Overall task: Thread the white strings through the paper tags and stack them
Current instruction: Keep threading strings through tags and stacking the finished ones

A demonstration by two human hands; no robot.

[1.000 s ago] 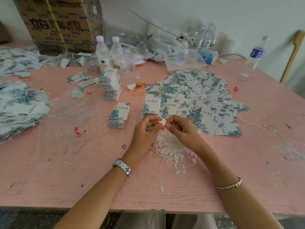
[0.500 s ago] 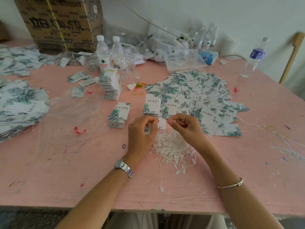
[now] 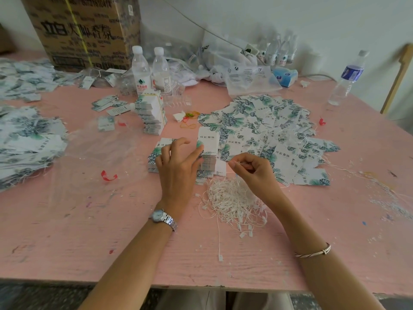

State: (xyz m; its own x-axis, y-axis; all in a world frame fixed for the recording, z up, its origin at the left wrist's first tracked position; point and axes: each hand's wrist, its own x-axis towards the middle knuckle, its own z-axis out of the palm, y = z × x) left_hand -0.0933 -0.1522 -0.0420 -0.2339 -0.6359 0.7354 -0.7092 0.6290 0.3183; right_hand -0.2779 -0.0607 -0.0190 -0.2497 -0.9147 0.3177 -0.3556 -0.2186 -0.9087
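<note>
The left hand (image 3: pixel 178 168) has parted from the right hand (image 3: pixel 256 172), spread fingers touching the tag stack (image 3: pixel 209 142); the right pinches 1 white string (image 3: pixel 241 162) over the string pile (image 3: pixel 232 204)

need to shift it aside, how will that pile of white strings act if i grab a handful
Probably floppy: the white strings lie in loose curls on the pink table. Likely to tangle and lift as a clump, since the loops cross each other and end in small tabs. Thin and likely light; loose ends trail out, so some may drop.
</note>
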